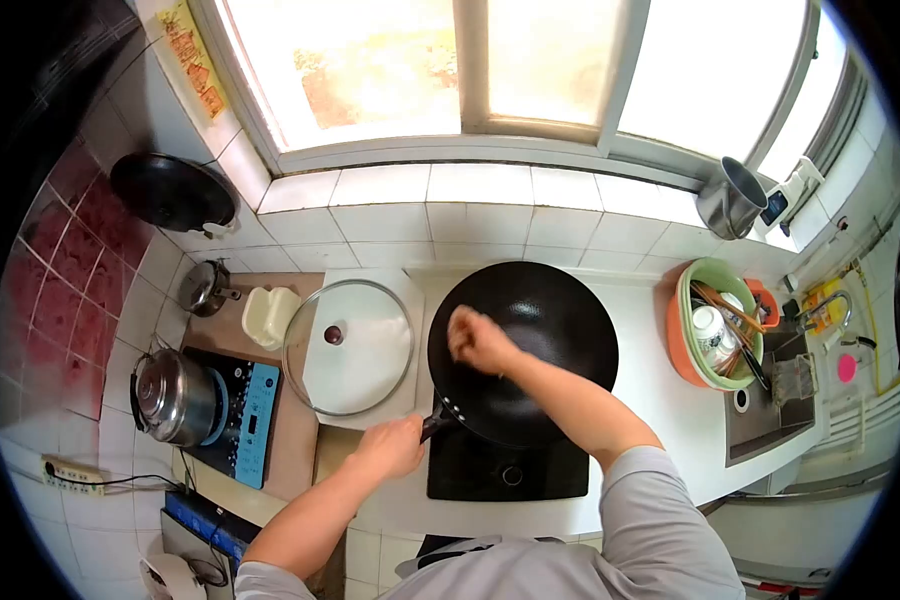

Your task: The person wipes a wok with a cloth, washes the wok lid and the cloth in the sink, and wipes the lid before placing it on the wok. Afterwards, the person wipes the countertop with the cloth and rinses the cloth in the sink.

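The handle (434, 422) of the black wok (573, 335) is gripped by the left hand (394, 446), with the fingers wrapped around it; the pan is presumably being steadied in this way. The right hand (478, 340) is held over the left part of the wok's bowl, its fingers seemingly curled loosely; whether anything is pinched in them, or whether the metal is touched, cannot be told. The wok is placed over the black cooktop (469, 475) at the middle of the bench (660, 452), its handle pointed toward the person's left, where it is easily reached by that hand. Whether it is seated flat or slightly tilted cannot be made out.

Just left of the wok, the glass lid (365, 345) is laid knob up, probably set aside so that the bowl is left uncovered yet the lid is kept within reach. Farther left, a steel pot (175, 402) is stood on a second cooker (257, 425), whose blue panel is turned toward the wok side and so left unblocked. A cream container (270, 316) is set behind that cooker. On the far right, bowls and chopsticks are gathered in a green basin (712, 268) beside the sink (770, 432), apparently grouped there for nearness to the water.
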`<move>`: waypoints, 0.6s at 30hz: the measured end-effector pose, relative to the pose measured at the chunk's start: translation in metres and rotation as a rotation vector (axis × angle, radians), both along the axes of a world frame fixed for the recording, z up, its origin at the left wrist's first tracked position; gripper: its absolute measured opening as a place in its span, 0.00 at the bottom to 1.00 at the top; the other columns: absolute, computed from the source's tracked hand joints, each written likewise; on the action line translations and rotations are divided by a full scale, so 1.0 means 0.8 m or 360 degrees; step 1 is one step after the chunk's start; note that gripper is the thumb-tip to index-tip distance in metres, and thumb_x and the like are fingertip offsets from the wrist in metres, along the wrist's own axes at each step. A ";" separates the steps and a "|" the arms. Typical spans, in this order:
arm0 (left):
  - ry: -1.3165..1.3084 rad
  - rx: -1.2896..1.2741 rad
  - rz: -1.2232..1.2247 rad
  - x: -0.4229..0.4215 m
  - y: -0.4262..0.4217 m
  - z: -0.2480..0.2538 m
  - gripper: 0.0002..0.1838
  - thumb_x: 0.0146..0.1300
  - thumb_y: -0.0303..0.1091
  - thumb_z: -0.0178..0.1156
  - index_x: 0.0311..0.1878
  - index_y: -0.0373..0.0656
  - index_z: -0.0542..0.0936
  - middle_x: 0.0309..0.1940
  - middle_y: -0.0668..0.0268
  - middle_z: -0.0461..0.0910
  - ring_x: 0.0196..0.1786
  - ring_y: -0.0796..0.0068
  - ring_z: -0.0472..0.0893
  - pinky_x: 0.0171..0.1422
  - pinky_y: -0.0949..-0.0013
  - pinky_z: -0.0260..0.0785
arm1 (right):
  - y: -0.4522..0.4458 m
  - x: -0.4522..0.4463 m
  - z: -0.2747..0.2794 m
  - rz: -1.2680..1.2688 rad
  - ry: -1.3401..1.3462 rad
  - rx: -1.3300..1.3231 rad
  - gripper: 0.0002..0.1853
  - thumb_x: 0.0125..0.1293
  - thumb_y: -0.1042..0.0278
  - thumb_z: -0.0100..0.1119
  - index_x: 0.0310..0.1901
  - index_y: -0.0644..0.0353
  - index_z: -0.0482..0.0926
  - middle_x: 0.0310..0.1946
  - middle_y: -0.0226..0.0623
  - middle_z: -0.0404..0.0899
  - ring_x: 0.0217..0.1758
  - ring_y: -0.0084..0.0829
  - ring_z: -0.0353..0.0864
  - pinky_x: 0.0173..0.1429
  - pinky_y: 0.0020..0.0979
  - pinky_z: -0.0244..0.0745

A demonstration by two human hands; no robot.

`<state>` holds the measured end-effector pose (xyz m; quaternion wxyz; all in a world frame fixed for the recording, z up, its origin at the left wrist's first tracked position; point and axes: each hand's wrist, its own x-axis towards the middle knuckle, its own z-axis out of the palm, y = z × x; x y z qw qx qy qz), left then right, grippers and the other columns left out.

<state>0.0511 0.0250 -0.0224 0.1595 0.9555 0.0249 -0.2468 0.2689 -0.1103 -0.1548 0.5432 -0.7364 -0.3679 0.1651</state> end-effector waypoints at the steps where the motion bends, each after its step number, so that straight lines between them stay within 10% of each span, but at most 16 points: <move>1: -0.0031 -0.0020 0.0008 -0.002 0.001 -0.002 0.10 0.56 0.33 0.54 0.38 0.37 0.71 0.32 0.50 0.80 0.39 0.48 0.79 0.43 0.50 0.70 | 0.003 -0.026 0.009 0.0224 0.0080 0.0050 0.09 0.54 0.80 0.51 0.37 0.60 0.70 0.27 0.38 0.76 0.31 0.28 0.77 0.36 0.29 0.73; 7: -0.0077 -0.0027 0.0049 -0.004 0.006 -0.009 0.11 0.56 0.33 0.55 0.40 0.37 0.71 0.32 0.49 0.80 0.39 0.47 0.79 0.43 0.49 0.70 | -0.102 -0.097 0.134 0.0938 0.1293 -0.0641 0.04 0.62 0.73 0.48 0.36 0.62 0.72 0.29 0.27 0.73 0.34 0.17 0.70 0.37 0.21 0.68; 13: -0.0079 -0.0153 0.0056 -0.021 0.029 0.006 0.15 0.57 0.39 0.59 0.42 0.40 0.72 0.35 0.52 0.79 0.42 0.49 0.79 0.45 0.52 0.70 | -0.196 -0.074 0.174 0.0373 0.1349 -0.0960 0.06 0.60 0.72 0.51 0.29 0.62 0.76 0.31 0.31 0.77 0.36 0.25 0.75 0.42 0.28 0.72; 18: 0.0310 -0.0043 -0.0055 -0.046 0.067 0.057 0.15 0.58 0.40 0.58 0.45 0.41 0.73 0.37 0.55 0.79 0.43 0.51 0.78 0.46 0.54 0.69 | -0.190 -0.097 0.178 -0.0029 0.1761 0.0474 0.08 0.63 0.74 0.46 0.35 0.65 0.76 0.34 0.39 0.77 0.36 0.32 0.77 0.44 0.33 0.75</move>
